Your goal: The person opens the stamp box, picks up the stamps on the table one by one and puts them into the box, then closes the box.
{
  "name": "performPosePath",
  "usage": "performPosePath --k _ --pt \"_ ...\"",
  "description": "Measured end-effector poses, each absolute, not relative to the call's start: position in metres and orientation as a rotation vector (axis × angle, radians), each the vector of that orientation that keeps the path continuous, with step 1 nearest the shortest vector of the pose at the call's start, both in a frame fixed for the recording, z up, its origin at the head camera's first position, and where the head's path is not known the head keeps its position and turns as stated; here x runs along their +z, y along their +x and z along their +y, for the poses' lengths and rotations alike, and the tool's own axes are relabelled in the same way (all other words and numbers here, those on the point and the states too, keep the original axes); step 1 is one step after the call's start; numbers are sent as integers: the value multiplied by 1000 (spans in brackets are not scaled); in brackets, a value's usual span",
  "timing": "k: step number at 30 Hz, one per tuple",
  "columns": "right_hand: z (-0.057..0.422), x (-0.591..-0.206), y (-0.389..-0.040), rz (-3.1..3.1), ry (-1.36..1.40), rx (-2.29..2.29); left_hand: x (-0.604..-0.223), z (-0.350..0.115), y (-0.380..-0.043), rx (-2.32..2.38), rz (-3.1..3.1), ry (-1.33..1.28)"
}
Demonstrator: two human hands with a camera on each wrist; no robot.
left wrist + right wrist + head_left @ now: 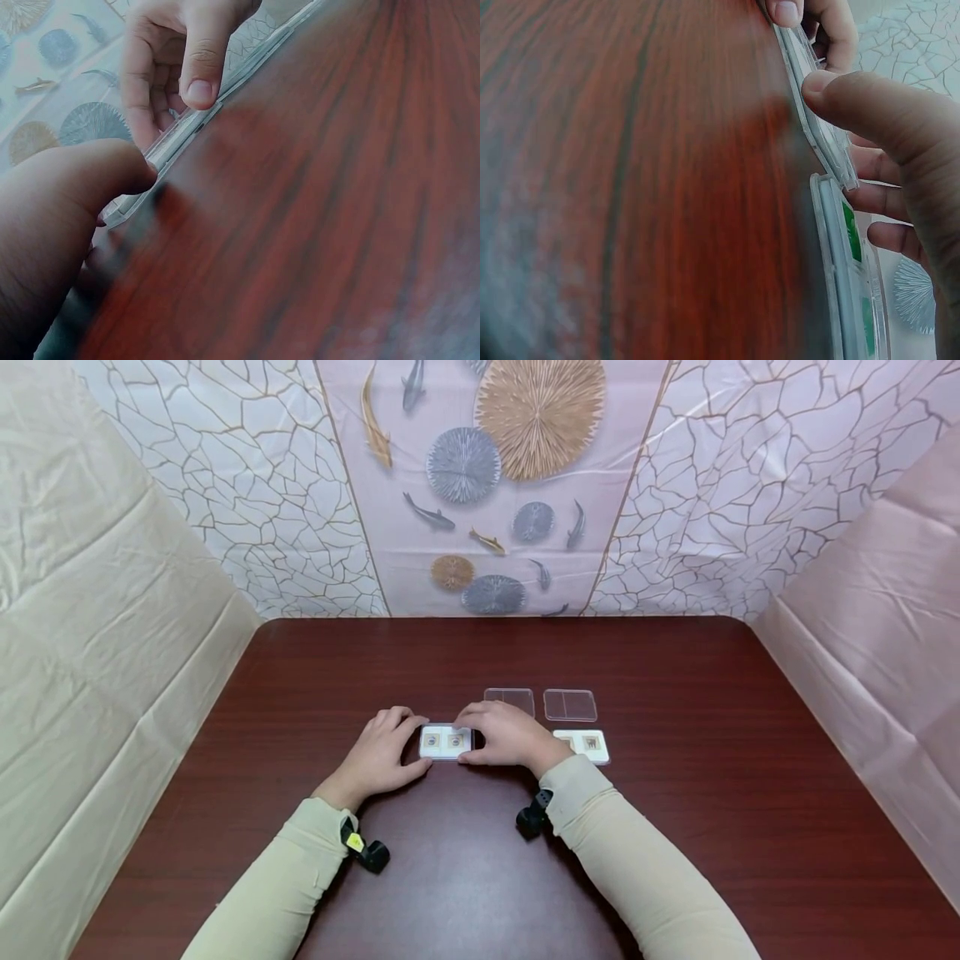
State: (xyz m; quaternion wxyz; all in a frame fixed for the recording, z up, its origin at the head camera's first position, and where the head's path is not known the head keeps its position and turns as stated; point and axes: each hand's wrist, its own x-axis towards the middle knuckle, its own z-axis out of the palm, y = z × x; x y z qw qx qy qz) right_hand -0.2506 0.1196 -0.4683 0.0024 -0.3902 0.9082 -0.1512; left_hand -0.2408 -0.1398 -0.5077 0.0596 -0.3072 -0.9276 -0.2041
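Observation:
A flat clear plastic case (446, 752) with a white insert and two small square pictures lies on the table, between both hands. My left hand (380, 750) grips its left end, thumb at the near edge and fingers at the far edge. The right hand (506, 734) holds the right end, its thumb (836, 94) on the near edge and its fingers over the far side. In the left wrist view, the left thumb (112, 174) presses on the case's rim. A second case (597, 747) with a white insert lies to the right, partly hidden by my right hand.
Two transparent covers (570, 705) lie behind the second case, one partly hidden by the right hand. The dark red-brown table (360, 660) runs back to a patterned cloth wall (465, 539). Pale cloth hangs along both sides.

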Motion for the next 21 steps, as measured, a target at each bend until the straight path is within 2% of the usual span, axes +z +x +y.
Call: performPosePath --k 21 --pt "119 -473 -251 2855 -1262 -471 -510 -140 -243 -599 -2816 -919"
